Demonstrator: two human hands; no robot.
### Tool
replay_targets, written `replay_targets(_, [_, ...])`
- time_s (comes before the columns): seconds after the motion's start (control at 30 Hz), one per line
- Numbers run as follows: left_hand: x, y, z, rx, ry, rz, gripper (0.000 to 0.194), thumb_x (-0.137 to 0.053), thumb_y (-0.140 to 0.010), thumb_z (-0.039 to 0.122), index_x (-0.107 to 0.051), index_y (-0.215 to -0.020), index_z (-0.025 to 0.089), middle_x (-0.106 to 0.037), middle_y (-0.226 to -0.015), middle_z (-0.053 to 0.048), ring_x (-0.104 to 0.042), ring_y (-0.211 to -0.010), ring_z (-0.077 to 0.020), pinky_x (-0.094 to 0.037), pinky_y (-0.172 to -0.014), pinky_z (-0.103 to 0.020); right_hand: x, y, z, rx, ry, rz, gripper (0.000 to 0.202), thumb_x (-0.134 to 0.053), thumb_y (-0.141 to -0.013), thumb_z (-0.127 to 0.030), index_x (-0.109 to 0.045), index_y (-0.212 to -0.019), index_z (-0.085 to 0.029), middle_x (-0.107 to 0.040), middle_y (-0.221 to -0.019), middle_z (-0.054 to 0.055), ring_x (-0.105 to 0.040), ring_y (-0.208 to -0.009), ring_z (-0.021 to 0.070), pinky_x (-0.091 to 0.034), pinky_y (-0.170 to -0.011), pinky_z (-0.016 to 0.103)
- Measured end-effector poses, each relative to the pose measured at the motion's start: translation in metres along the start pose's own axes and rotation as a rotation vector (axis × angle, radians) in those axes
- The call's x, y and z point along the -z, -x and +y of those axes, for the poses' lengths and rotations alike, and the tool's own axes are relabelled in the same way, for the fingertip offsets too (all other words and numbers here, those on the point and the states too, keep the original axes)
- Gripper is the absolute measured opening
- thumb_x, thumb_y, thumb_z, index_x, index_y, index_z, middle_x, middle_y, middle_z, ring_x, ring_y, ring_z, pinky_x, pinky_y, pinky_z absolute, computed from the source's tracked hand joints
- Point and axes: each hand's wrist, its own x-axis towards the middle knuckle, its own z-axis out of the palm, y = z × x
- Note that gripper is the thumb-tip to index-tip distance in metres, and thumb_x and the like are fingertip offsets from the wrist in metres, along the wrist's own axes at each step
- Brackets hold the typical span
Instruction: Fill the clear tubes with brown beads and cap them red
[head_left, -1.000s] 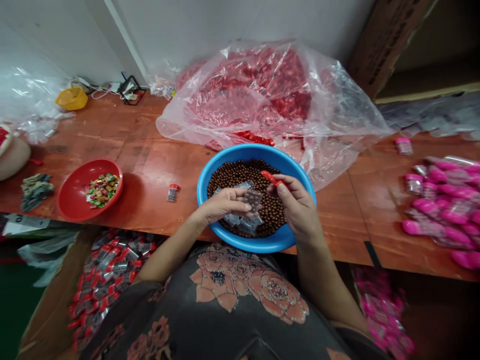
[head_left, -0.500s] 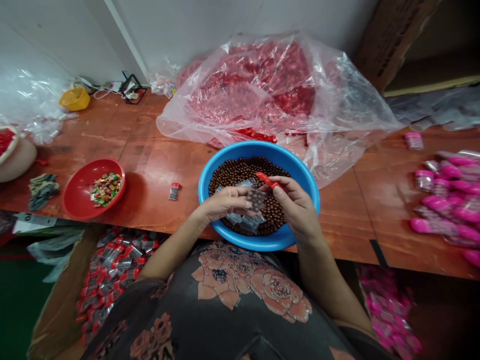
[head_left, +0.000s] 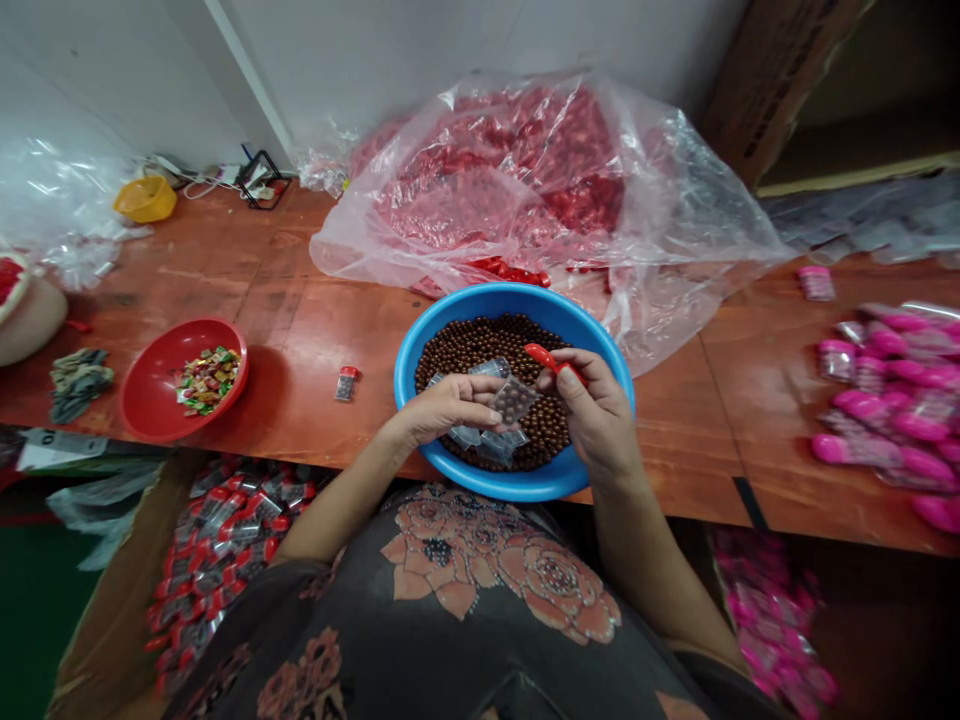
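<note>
My left hand pinches a small clear plastic container between thumb and fingers. Brown balls show through its walls, and it is tilted over the blue basin. In my right hand, thumb and fingertips grip a long, curved red plastic piece, spoon-like in shape; part of it is hidden by the fingers. Beneath both hands, the basin holds a mass of shiny brown balls. Several clear containers lie on top of the balls, partly covered by my left hand.
A filled red-capped jar stands left of the basin, and a red bowl of wrapped sweets is further left. Behind lies a clear bag of red pieces. Pink-capped jars are heaped at right; red-capped jars fill a box below.
My right hand has drawn the red piece slightly right, away from the container. The container in my left hand has turned and now sits more slanted.
</note>
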Motion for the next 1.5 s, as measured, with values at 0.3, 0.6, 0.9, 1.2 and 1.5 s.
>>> replay_targets(0.3, [-0.012,0.003,0.004,-0.050,-0.002,0.069,0.057,-0.082,-0.063,0.015,-0.070,-0.118,0.013,-0.075,-0.103,-0.011,-0.070,-0.086,-0.0171,-0.054,-0.085,-0.032,-0.001,0.005,-0.005,0.028,0.039,-0.038,0.025,-0.059,-0.094,-0.040,-0.061,-0.118,-0.034,-0.070,-0.095,0.000,-0.067,-0.094,0.0177,-0.052,-0.093,0.038])
replay_targets(0.6, [-0.010,0.002,0.000,-0.070,-0.007,0.056,0.054,-0.082,-0.063,0.016,-0.072,-0.116,0.014,-0.075,-0.102,-0.010,-0.069,-0.090,-0.0173,-0.053,-0.086,-0.031,0.002,-0.002,-0.006,0.093,0.159,0.058,0.025,-0.057,-0.094,-0.041,-0.061,-0.118,-0.034,-0.067,-0.094,0.000,-0.065,-0.091,0.0169,-0.053,-0.090,0.036])
replay_targets(0.9, [-0.010,0.004,0.003,-0.139,-0.021,0.129,0.052,-0.080,-0.064,0.017,-0.072,-0.116,0.016,-0.075,-0.107,-0.010,-0.069,-0.094,-0.0176,-0.052,-0.090,-0.032,0.001,0.005,-0.003,0.076,0.199,-0.010,0.036,-0.061,-0.092,-0.038,-0.060,-0.128,-0.037,-0.066,-0.122,0.001,-0.065,-0.110,0.0208,-0.052,-0.103,0.044])
replay_targets(1.2, [-0.010,0.004,0.001,-0.127,-0.029,0.158,0.056,-0.083,-0.062,0.017,-0.072,-0.117,0.014,-0.075,-0.108,-0.011,-0.069,-0.094,-0.0200,-0.054,-0.085,-0.032,-0.002,0.004,-0.003,0.126,0.169,0.057,0.025,-0.060,-0.093,-0.036,-0.064,-0.117,-0.035,-0.067,-0.096,-0.001,-0.066,-0.086,0.0166,-0.055,-0.089,0.037])
replay_targets(1.5, [-0.008,0.005,-0.004,-0.177,-0.178,0.193,0.052,-0.083,-0.065,0.020,-0.073,-0.116,0.018,-0.074,-0.114,-0.009,-0.067,-0.107,-0.0226,-0.050,-0.097,-0.038,-0.002,0.004,-0.006,0.058,0.169,0.006,0.035,-0.061,-0.092,-0.037,-0.063,-0.127,-0.037,-0.067,-0.127,-0.001,-0.063,-0.116,0.0207,-0.047,-0.108,0.045])
